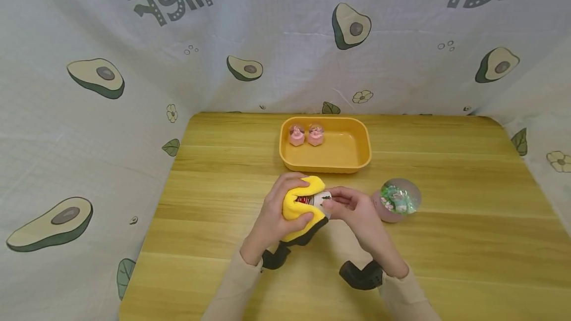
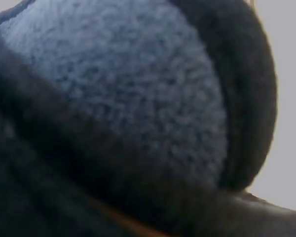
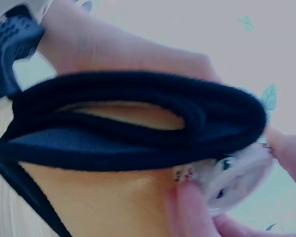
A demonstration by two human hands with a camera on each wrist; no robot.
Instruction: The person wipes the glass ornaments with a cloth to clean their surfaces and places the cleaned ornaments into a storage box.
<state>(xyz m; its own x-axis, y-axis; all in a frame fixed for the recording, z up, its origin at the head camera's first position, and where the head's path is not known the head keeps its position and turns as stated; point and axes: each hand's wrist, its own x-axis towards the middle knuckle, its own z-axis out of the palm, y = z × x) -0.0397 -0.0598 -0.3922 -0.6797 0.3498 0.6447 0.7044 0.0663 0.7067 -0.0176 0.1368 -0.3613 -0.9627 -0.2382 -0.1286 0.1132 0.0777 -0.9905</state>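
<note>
My left hand (image 1: 273, 212) grips a folded yellow cloth (image 1: 292, 208) with a black border, thumb below and fingers above. Within its fold sits what looks like a small snow globe (image 1: 322, 201), with a white printed base and something red showing inside; the cloth covers the rest. My right hand (image 1: 357, 210) pinches the base from the right. In the right wrist view the cloth's black binding (image 3: 138, 160) loops across, and the pale round base (image 3: 241, 182) sticks out beyond it. Fuzzy cloth (image 2: 138, 84), grey-looking and dark-edged, fills most of the left wrist view.
A yellow tray (image 1: 345, 150) stands at the back of the wooden table (image 1: 468, 202), with two small pink ornaments (image 1: 315, 134) at its left end. A larger snow globe (image 1: 397, 199) with a pink base is close beside my right hand. Avocado-print fabric (image 1: 294, 38) hangs behind.
</note>
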